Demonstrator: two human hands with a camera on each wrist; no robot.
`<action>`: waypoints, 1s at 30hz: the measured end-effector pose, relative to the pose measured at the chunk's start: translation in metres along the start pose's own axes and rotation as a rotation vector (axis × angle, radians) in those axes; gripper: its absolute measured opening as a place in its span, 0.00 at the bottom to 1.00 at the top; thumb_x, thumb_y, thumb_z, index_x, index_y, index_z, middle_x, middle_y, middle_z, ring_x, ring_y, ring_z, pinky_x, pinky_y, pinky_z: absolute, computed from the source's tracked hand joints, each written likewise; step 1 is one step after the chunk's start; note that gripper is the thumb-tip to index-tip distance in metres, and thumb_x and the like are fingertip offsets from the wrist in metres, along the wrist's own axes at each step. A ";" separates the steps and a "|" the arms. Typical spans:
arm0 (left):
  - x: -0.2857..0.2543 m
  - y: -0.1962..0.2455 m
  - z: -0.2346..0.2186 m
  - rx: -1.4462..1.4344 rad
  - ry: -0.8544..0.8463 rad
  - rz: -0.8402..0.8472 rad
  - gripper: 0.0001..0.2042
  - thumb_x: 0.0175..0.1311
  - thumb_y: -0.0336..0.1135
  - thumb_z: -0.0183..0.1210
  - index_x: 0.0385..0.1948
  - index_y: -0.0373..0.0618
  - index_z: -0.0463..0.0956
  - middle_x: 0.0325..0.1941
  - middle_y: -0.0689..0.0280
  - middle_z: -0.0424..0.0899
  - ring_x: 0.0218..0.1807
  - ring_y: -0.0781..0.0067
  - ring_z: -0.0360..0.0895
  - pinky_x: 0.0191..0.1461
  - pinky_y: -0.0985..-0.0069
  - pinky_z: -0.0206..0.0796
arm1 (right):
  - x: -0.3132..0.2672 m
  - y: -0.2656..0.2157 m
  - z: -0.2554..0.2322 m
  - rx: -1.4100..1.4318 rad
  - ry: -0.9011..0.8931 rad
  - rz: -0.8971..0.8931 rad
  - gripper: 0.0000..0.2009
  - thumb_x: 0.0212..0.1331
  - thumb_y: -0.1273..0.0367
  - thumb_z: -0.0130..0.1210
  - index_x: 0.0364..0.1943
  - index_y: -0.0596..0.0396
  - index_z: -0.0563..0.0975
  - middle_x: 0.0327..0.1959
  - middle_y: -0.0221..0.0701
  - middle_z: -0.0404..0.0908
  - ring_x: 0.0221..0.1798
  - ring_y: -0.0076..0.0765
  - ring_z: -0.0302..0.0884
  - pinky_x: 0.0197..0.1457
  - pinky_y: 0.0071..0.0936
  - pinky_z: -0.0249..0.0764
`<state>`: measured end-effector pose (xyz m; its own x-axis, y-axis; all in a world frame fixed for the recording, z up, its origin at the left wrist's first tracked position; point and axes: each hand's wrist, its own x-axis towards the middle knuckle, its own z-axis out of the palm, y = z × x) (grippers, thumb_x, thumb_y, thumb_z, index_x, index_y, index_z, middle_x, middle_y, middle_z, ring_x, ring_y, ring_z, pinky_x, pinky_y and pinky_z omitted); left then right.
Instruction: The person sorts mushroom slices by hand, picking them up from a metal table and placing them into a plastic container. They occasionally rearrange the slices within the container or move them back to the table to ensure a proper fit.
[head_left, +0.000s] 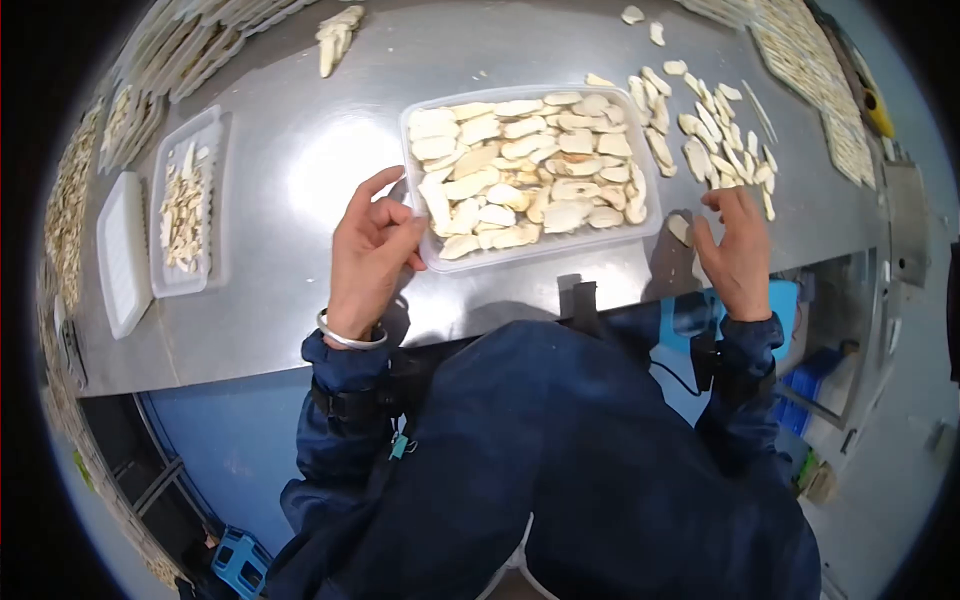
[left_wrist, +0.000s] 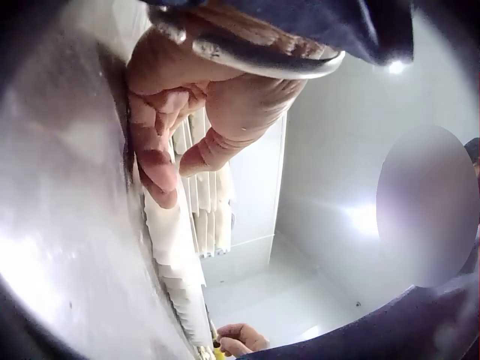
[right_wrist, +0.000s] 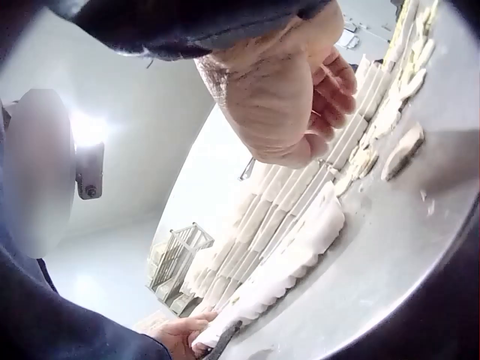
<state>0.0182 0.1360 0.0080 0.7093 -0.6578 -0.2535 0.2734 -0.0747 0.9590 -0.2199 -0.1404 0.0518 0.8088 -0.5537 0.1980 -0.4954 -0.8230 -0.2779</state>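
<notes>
A clear plastic tray (head_left: 535, 252) filled with rows of pale, flat, mushroom-like slices (head_left: 500, 150) sits on the metal table. At the tray's left edge, my left hand (head_left: 372, 255) grips the rim, thumb by the near corner; the left wrist view has its fingers against the ridged side wall (left_wrist: 180, 262). My right hand (head_left: 738, 255) hovers off the tray's right side with fingers loosely bent and nothing in them. Below its fingertips lies a single slice (head_left: 680, 229) on the table, also seen in the right wrist view as a loose slice (right_wrist: 403, 152).
Loose slices (head_left: 715, 130) are scattered right of the tray. Further left are a tray of small pieces (head_left: 158, 270) and a white tray (head_left: 122, 260) tilted beside it. A small heap (head_left: 338, 38) lies at the back. Stacked filled trays (head_left: 190, 50) line the far left.
</notes>
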 end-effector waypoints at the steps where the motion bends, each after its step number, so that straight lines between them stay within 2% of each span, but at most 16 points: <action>1: 0.001 -0.001 -0.001 0.012 -0.005 0.005 0.25 0.62 0.22 0.56 0.62 0.34 0.62 0.29 0.69 0.76 0.27 0.84 0.73 0.27 0.85 0.67 | -0.005 0.007 -0.004 -0.049 -0.126 0.051 0.13 0.50 0.71 0.58 0.40 0.61 0.74 0.37 0.42 0.75 0.42 0.52 0.73 0.47 0.41 0.70; 8: 0.002 0.000 0.000 0.023 -0.020 0.008 0.25 0.62 0.22 0.55 0.63 0.33 0.61 0.29 0.68 0.75 0.26 0.83 0.72 0.27 0.85 0.66 | -0.022 -0.003 0.012 0.090 -0.037 0.054 0.12 0.50 0.70 0.60 0.39 0.59 0.75 0.36 0.40 0.74 0.42 0.50 0.73 0.44 0.41 0.70; 16: 0.002 0.002 0.003 0.027 0.000 -0.013 0.25 0.62 0.22 0.56 0.63 0.33 0.61 0.28 0.69 0.74 0.25 0.84 0.72 0.27 0.85 0.66 | -0.023 0.007 0.031 -0.002 0.083 -0.042 0.10 0.47 0.73 0.60 0.32 0.59 0.73 0.32 0.39 0.71 0.37 0.48 0.71 0.41 0.40 0.68; 22: 0.003 0.000 0.001 0.014 0.008 -0.003 0.25 0.62 0.22 0.56 0.62 0.34 0.62 0.29 0.69 0.75 0.26 0.84 0.72 0.27 0.85 0.66 | -0.019 0.013 0.030 -0.040 0.038 -0.104 0.11 0.46 0.72 0.59 0.34 0.59 0.72 0.31 0.39 0.70 0.37 0.48 0.71 0.41 0.40 0.68; 23: 0.002 0.001 0.002 0.022 0.008 0.000 0.25 0.62 0.22 0.56 0.62 0.34 0.62 0.29 0.69 0.75 0.26 0.84 0.72 0.27 0.85 0.66 | -0.018 0.013 0.024 0.028 -0.012 -0.063 0.12 0.47 0.71 0.60 0.36 0.60 0.73 0.33 0.39 0.72 0.38 0.49 0.72 0.42 0.40 0.69; 26: 0.002 -0.001 0.002 0.018 0.003 0.003 0.25 0.62 0.22 0.56 0.62 0.34 0.62 0.29 0.69 0.75 0.26 0.84 0.72 0.27 0.85 0.66 | -0.020 0.010 0.013 0.121 -0.005 0.036 0.13 0.48 0.71 0.60 0.38 0.60 0.73 0.35 0.39 0.73 0.40 0.50 0.73 0.44 0.40 0.70; 30: 0.003 -0.001 0.001 0.011 -0.015 0.007 0.25 0.62 0.22 0.56 0.62 0.34 0.62 0.29 0.69 0.75 0.26 0.84 0.72 0.27 0.85 0.66 | -0.025 0.011 0.017 0.152 -0.023 0.003 0.12 0.49 0.73 0.60 0.38 0.60 0.74 0.36 0.39 0.74 0.41 0.51 0.73 0.44 0.39 0.70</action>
<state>0.0195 0.1334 0.0061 0.7016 -0.6693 -0.2446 0.2608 -0.0783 0.9622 -0.2400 -0.1330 0.0276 0.8151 -0.5520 0.1757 -0.4458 -0.7913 -0.4184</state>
